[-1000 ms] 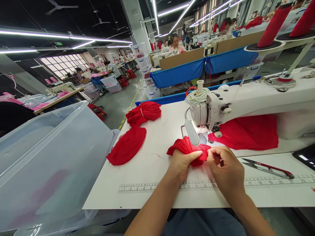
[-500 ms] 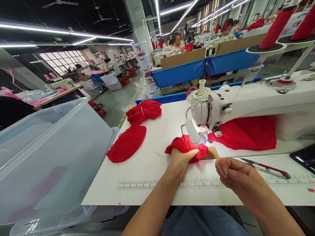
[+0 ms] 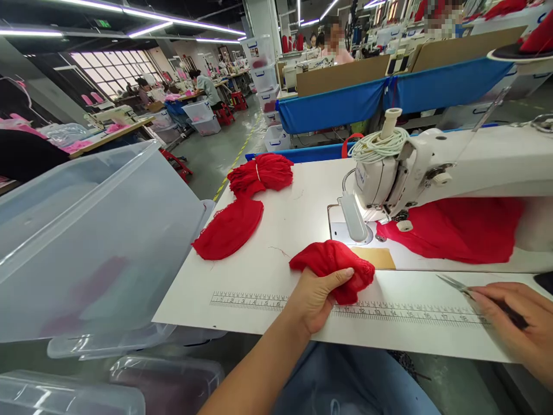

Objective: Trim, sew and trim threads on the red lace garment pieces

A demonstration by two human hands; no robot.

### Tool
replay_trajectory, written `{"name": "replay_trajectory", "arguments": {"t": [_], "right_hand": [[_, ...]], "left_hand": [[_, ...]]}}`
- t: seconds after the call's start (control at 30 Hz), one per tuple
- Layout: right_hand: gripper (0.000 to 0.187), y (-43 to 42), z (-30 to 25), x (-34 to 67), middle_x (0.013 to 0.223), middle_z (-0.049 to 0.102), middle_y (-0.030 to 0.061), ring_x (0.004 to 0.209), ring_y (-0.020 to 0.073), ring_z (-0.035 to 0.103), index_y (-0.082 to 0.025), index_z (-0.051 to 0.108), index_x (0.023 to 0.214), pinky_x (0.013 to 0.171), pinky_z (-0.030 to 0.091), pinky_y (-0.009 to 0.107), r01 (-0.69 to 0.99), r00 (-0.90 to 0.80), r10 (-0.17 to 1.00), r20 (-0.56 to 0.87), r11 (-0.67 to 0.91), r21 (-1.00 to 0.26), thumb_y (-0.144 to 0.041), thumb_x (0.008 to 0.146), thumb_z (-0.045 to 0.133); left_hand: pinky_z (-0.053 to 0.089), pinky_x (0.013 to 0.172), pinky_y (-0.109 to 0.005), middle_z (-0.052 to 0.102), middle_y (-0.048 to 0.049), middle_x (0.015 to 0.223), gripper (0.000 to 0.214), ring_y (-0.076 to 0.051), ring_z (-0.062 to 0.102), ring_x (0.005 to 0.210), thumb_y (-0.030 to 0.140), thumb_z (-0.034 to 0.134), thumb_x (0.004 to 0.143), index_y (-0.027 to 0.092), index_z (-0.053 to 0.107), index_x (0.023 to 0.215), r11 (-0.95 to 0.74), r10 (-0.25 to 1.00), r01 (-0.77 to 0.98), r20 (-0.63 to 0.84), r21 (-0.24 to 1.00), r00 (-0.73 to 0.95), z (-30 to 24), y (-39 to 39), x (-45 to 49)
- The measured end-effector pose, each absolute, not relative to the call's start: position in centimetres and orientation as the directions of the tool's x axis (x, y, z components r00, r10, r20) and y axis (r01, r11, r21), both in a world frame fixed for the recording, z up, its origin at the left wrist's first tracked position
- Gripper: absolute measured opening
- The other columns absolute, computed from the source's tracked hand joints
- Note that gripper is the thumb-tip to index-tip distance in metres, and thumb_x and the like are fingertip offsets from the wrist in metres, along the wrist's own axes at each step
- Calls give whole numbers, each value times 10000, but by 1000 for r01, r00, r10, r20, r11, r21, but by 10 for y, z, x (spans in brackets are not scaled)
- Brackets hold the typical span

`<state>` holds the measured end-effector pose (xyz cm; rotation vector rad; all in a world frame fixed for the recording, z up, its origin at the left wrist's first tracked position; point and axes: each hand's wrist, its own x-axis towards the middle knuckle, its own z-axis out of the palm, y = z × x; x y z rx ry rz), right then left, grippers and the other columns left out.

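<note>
White tabletop (image 3: 254, 271) lies under red cloth (image 3: 322, 256); strip lights (image 3: 181, 21) glow beyond.

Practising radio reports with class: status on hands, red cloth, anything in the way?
Left hand gripping red cloth. Right hand grasping snips. Cloth bunched. Sewing machine head beyond, not blocking.

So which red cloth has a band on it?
The bundle just beyond the flat piece: a pale band crosses its middle. I see none on that flat piece, the crumpled piece in the left hand, or the cloth under the sewing machine.
</note>
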<state>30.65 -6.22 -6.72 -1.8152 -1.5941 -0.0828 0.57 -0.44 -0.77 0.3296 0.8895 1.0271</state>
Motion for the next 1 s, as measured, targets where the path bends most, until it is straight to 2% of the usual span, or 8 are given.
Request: {"name": "replay_trajectory", "arguments": {"t": [0.07,0.13,0.2,0.37,0.53,0.7,0.87,1.0], "right_hand": [[484,-66,-54,280,780,691,88,638,222,667,-283,626,741,503,515,354,867,170,836,521,124,-482,-733,840,478],[250,-69,-42,253,909,695,76,566,169,648,-276,592,885,466,512,301,777,102,874,475,228,-586,-499,941,492],[160,-70,-33,230,777,684,17,487,144,605,-276,554,1015,420,470,261,741,-3,898,440,298,-602,-380,979,438],[288,-60,-24,194,903,670,63,793,212,631,-223,566,1213,632,480,306,795,-178,806,565,456,-399,-336,1001,406],[368,-54,-25,187,819,604,51,711,205,507,-208,533,1337,604,393,312,810,-242,728,642,515,-279,-210,971,503],[432,-54,-24,188,856,632,53,732,211,513,-222,492,1393,629,401,323,810,-264,731,629,522,-267,-185,963,521],[373,-54,-22,187,857,652,54,760,216,544,-208,559,1322,668,419,333,811,-261,718,645,526,-257,-164,952,534],[323,-55,-22,189,868,655,30,774,196,571,-254,600,1254,696,448,315,759,-191,748,635,524,-388,-161,953,527]], "left_hand": [[509,781,-316,709,-54,847,447,-175,646,809,136,917,478,134,689,863,505,850,-600,-477,620,223,-9,-6,7],[514,783,-318,711,-56,856,436,-178,650,818,143,919,482,136,684,850,509,849,-599,-474,618,233,-11,-7,9],[518,797,-324,713,-61,866,437,-184,653,833,145,921,480,135,679,843,511,847,-603,-476,613,235,-11,-9,10],[517,826,-336,718,-80,879,456,-188,659,828,157,928,473,119,672,848,503,853,-609,-464,613,238,-7,-13,13],[512,840,-321,711,-59,858,423,-167,655,819,164,920,498,119,670,836,488,866,-607,-438,628,243,-2,-17,13],[503,845,-325,706,-48,842,410,-165,649,818,170,916,511,119,677,840,480,872,-598,-424,642,244,-2,-19,13],[498,844,-325,706,-45,828,377,-160,644,806,177,912,518,122,680,809,465,882,-601,-401,650,248,-6,-19,14],[508,846,-328,714,-54,852,405,-163,651,819,179,918,503,122,679,826,463,882,-609,-404,644,244,-6,-18,13]]}}
